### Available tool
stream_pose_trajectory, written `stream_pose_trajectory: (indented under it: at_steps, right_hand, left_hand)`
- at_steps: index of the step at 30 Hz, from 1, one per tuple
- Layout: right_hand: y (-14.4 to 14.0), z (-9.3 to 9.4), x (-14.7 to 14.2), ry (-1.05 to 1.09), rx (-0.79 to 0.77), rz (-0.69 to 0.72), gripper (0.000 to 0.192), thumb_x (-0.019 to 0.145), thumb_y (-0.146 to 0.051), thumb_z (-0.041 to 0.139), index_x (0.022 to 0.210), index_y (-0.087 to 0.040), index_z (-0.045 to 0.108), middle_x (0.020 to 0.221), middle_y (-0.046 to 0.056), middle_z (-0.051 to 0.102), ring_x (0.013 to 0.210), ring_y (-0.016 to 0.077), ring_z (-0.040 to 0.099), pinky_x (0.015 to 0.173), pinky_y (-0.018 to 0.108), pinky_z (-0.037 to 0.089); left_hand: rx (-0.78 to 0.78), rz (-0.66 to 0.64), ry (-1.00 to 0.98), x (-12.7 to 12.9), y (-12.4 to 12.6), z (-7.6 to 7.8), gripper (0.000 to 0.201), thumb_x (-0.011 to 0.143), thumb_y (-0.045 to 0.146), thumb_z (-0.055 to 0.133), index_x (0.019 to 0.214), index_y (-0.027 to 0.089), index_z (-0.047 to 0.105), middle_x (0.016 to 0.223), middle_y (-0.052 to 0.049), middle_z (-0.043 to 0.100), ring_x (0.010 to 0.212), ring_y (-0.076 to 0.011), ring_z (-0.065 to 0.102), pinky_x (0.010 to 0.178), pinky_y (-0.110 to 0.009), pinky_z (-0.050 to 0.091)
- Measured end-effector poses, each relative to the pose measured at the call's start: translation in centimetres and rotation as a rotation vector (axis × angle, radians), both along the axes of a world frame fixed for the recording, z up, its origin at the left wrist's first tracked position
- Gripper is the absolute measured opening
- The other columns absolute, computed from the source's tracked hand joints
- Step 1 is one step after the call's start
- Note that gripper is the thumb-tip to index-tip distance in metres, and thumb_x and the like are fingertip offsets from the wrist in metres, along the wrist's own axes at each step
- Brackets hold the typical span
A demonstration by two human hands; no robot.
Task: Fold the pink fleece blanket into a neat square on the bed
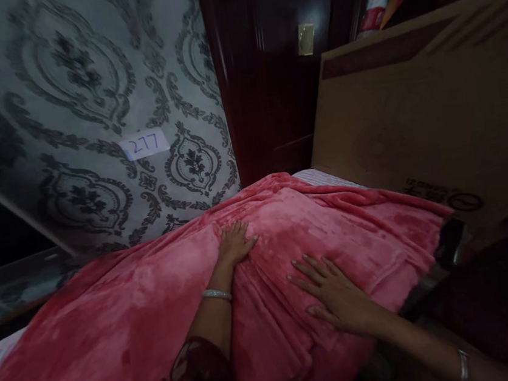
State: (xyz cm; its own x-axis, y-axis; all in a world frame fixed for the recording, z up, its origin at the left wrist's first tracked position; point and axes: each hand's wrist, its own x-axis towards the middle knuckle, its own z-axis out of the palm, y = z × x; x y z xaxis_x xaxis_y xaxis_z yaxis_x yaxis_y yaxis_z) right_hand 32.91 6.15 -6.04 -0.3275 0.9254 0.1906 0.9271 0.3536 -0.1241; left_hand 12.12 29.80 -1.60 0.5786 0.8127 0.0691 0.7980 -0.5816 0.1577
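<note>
Blanket [159, 323]: pink, spread over bed [321, 177]. Left hand [235, 243]: flat, fingers slightly spread, pressed on blanket. Right hand [337, 297]: flat, fingers splayed, palm down on blanket just beside. Neither hand grasped anything.

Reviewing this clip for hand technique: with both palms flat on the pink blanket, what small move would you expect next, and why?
Probably a sweep of both palms outward toward the far edge. The left hand and right hand lie flat, fingers spread, on the pink blanket, and ridges of fabric run between and below them, so it is not yet smooth.
</note>
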Motion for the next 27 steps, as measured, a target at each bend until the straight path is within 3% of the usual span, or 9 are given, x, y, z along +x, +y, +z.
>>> stream_pose_trajectory:
  at_steps: [4, 9, 11, 14, 17, 21, 24, 27]
  right_hand:
    - [0.2, -0.3, -0.3, -0.019, 0.016, -0.003, 0.063, 0.1, -0.059, 0.043, 0.157, -0.037, 0.028, 0.165, 0.004, 0.02, 0.152, 0.0342, 0.015, 0.116, 0.068, 0.02]
    - [0.3, 0.5, 0.1, -0.018, -0.001, -0.025, 0.061, 0.099, -0.055, 0.047, 0.155, -0.035, 0.035, 0.164, 0.005, 0.025, 0.151, 0.0337, 0.02, 0.116, 0.066, 0.022]
    - [0.4, 1.0, 0.2, 0.022, -0.043, -0.038, 0.056, 0.101, -0.055, 0.043, 0.153, -0.035, 0.04, 0.162, 0.005, 0.03, 0.15, 0.0328, 0.023, 0.115, 0.065, 0.024]
    - [0.3, 1.9, -0.7, 0.128, -0.07, -0.063, 0.052, 0.104, -0.051, 0.033, 0.152, -0.033, 0.042, 0.158, 0.007, 0.038, 0.147, 0.0309, 0.032, 0.114, 0.063, 0.028]
    - [-0.4, 2.2, -3.0, 0.162, -0.008, -0.028, 0.054, 0.104, -0.048, 0.034, 0.155, -0.029, 0.039, 0.158, 0.008, 0.039, 0.146, 0.0297, 0.033, 0.116, 0.059, 0.027]
    - [-1.6, 1.0, -6.2, 0.064, -0.023, -0.036, 0.055, 0.102, -0.047, 0.041, 0.153, -0.025, 0.042, 0.158, 0.008, 0.038, 0.148, 0.0321, 0.029, 0.117, 0.062, 0.022]
    - [-2.1, 0.3, -6.9, 0.038, -0.005, -0.077, 0.056, 0.102, -0.045, 0.042, 0.154, -0.025, 0.04, 0.159, 0.008, 0.037, 0.149, 0.0309, 0.025, 0.119, 0.06, 0.018]
    - [-2.2, 1.0, -6.9, 0.057, -0.047, -0.101, 0.055, 0.102, -0.045, 0.041, 0.153, -0.025, 0.043, 0.159, 0.01, 0.037, 0.149, 0.0312, 0.026, 0.119, 0.059, 0.02]
  left_hand:
    - [0.013, 0.009, -0.017, 0.1, -0.6, 0.6, 0.062, 0.097, 0.05, 0.045, 0.15, 0.019, 0.043, 0.162, -0.013, 0.031, 0.152, -0.0261, 0.024, 0.123, -0.051, 0.014]
    - [-0.016, 0.026, -0.057, 0.2, -1.7, 3.3, 0.057, 0.103, 0.039, 0.029, 0.152, 0.012, 0.038, 0.16, -0.014, 0.036, 0.149, -0.0203, 0.031, 0.121, -0.039, 0.024]
    - [-0.02, 0.037, -0.067, -0.7, -2.8, 4.3, 0.057, 0.102, 0.036, 0.027, 0.152, 0.01, 0.035, 0.159, -0.015, 0.038, 0.147, -0.0195, 0.034, 0.119, -0.034, 0.028]
    - [-0.053, 0.033, -0.025, -3.5, -5.8, 5.0, 0.054, 0.097, 0.037, 0.042, 0.146, 0.013, 0.045, 0.151, -0.015, 0.049, 0.141, -0.0235, 0.044, 0.115, -0.035, 0.035]
    - [-0.063, 0.068, 0.041, -6.2, -9.8, 4.3, 0.062, 0.093, 0.044, 0.051, 0.145, 0.01, 0.046, 0.153, -0.021, 0.044, 0.145, -0.0338, 0.036, 0.116, -0.047, 0.033]
    - [-0.026, 0.148, 0.14, -7.2, -13.8, 1.5, 0.075, 0.096, 0.058, 0.042, 0.155, 0.014, 0.032, 0.165, -0.018, 0.02, 0.152, -0.0416, 0.011, 0.12, -0.062, 0.015]
    - [0.077, 0.133, 0.133, -6.7, -14.9, -0.5, 0.077, 0.096, 0.061, 0.038, 0.159, 0.017, 0.026, 0.167, -0.013, 0.015, 0.153, -0.0419, 0.001, 0.12, -0.066, 0.007]
    - [0.115, 0.08, 0.099, -6.5, -14.9, -1.2, 0.073, 0.097, 0.058, 0.037, 0.159, 0.02, 0.027, 0.166, -0.011, 0.019, 0.154, -0.038, 0.005, 0.121, -0.064, 0.008]
